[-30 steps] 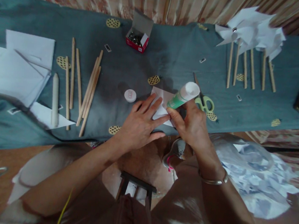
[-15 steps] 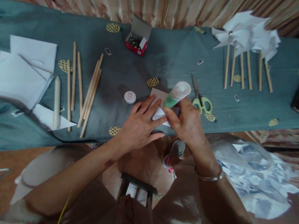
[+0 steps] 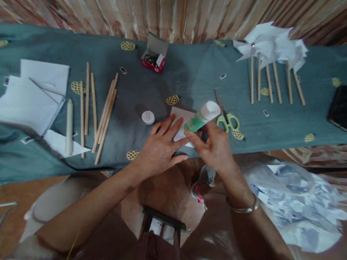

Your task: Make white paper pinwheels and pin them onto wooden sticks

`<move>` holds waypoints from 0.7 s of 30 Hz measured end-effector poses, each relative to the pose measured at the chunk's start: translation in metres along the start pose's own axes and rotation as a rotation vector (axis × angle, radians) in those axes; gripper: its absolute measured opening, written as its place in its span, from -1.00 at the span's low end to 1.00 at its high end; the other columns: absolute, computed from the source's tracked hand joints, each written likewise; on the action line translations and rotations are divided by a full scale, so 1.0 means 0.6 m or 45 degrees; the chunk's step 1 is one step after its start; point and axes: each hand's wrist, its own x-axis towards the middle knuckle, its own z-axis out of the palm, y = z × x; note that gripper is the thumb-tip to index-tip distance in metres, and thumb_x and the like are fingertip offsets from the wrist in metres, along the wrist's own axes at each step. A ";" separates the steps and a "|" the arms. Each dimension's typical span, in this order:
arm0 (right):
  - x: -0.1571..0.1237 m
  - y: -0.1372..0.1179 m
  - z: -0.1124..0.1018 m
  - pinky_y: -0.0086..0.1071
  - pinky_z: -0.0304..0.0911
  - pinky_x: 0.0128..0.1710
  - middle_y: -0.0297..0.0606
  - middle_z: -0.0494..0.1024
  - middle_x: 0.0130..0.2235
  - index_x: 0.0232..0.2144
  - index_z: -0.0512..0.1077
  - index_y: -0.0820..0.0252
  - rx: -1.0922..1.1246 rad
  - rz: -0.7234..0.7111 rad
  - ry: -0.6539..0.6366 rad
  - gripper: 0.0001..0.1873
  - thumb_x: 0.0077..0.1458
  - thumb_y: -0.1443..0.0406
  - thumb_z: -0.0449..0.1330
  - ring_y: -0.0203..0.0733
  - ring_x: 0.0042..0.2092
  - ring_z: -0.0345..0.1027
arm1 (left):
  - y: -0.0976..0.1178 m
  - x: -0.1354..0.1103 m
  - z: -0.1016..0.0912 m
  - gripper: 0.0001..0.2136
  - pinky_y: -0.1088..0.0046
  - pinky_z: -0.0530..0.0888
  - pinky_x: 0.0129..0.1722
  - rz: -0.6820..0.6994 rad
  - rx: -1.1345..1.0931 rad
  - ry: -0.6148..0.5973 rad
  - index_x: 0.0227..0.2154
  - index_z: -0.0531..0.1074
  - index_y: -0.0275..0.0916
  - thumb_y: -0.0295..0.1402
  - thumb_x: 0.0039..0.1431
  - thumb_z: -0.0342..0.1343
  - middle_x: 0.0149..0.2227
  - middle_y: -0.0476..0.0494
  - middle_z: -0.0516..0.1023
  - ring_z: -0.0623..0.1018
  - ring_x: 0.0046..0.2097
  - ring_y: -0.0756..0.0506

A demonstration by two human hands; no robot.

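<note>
Change over the last second is small: mostly my head shifted, so the whole table cloth point(image 3: 199, 70) sits differently in view. The glue tube point(image 3: 201, 116) has edged slightly left, with its wide white end now just clear of the scissors point(image 3: 228, 121) instead of over their handles. Grip and contact look the same, so I'd call this the same step. My right hand point(image 3: 216, 149) is closed around the tube's lower body, fingers wrapped. My left hand point(image 3: 162, 147) is open and flat, fingers spread, pressing down the white paper square point(image 3: 181, 118) at the near edge of the cloth. The tube's long axis is tilted, running from lower left to upper right. The narrow end points down-left at the paper, though my fingers hide whether it touches. The white end points up and away from me. A round white cap point(image 3: 147, 117) lies just left of the paper.
</note>
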 end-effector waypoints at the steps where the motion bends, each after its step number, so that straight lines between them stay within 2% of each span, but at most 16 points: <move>1: 0.001 0.001 -0.002 -0.27 0.33 -0.29 -0.29 0.52 -0.37 -0.29 0.36 0.13 0.120 0.048 0.032 -0.69 0.10 0.03 0.21 -0.15 -0.30 0.42 | 0.000 0.000 0.001 -0.51 -0.06 0.22 0.13 0.002 -0.002 0.004 0.13 0.35 -0.10 -0.08 0.16 0.15 0.31 -0.39 0.17 0.12 0.33 -0.44; 4: 0.010 0.007 -0.009 -0.30 0.36 -0.24 -0.36 0.53 -0.37 -0.35 0.37 0.10 0.597 0.180 0.202 -0.69 0.01 0.04 0.28 -0.22 -0.31 0.43 | 0.000 -0.002 0.003 -0.49 -0.07 0.22 0.14 0.014 -0.005 0.044 0.17 0.31 -0.08 -0.09 0.17 0.14 0.31 -0.40 0.17 0.11 0.34 -0.44; 6: 0.019 0.010 -0.015 -0.31 0.39 -0.22 -0.40 0.54 -0.39 -0.40 0.39 0.09 0.913 0.285 0.314 -0.71 -0.08 0.07 0.34 -0.25 -0.33 0.44 | -0.001 -0.005 0.001 -0.47 -0.05 0.22 0.15 0.037 -0.016 0.093 0.19 0.27 -0.16 -0.10 0.20 0.11 0.31 -0.45 0.16 0.10 0.35 -0.43; 10: 0.030 0.010 -0.023 -0.35 0.44 -0.24 -0.39 0.57 -0.39 -0.45 0.43 0.10 1.362 0.519 0.395 -0.70 -0.14 0.06 0.37 -0.27 -0.32 0.48 | -0.012 -0.012 -0.020 -0.52 0.04 0.24 0.17 0.081 -0.051 0.241 0.20 0.23 -0.23 -0.15 0.29 0.00 0.29 -0.43 0.21 0.15 0.34 -0.32; 13: 0.029 0.007 -0.021 -0.38 0.45 -0.25 -0.37 0.58 -0.39 -0.44 0.43 0.10 1.496 0.607 0.387 -0.65 -0.12 0.00 0.34 -0.26 -0.31 0.51 | -0.034 -0.018 -0.044 -0.56 0.03 0.24 0.16 -0.100 0.042 0.379 0.21 0.23 -0.19 -0.24 0.30 -0.01 0.26 -0.37 0.27 0.22 0.29 -0.31; 16: 0.025 0.003 -0.015 -0.41 0.44 -0.32 -0.38 0.58 -0.41 -0.45 0.42 0.10 1.498 0.620 0.397 -0.63 -0.14 -0.02 0.35 -0.27 -0.33 0.50 | -0.061 -0.023 -0.059 -0.60 0.01 0.30 0.10 -0.289 0.104 0.394 0.14 0.33 -0.21 -0.27 0.26 0.01 0.16 -0.34 0.39 0.34 0.18 -0.34; 21: 0.016 -0.010 -0.006 -0.53 0.27 -0.56 -0.41 0.56 -0.47 -0.48 0.44 0.14 1.435 0.548 0.387 -0.65 -0.17 0.04 0.39 -0.36 -0.47 0.37 | -0.084 -0.032 -0.066 -0.72 0.13 0.41 0.02 -0.346 -0.036 0.380 -0.06 0.51 -0.24 -0.30 0.24 0.02 -0.09 -0.27 0.54 0.48 -0.03 -0.24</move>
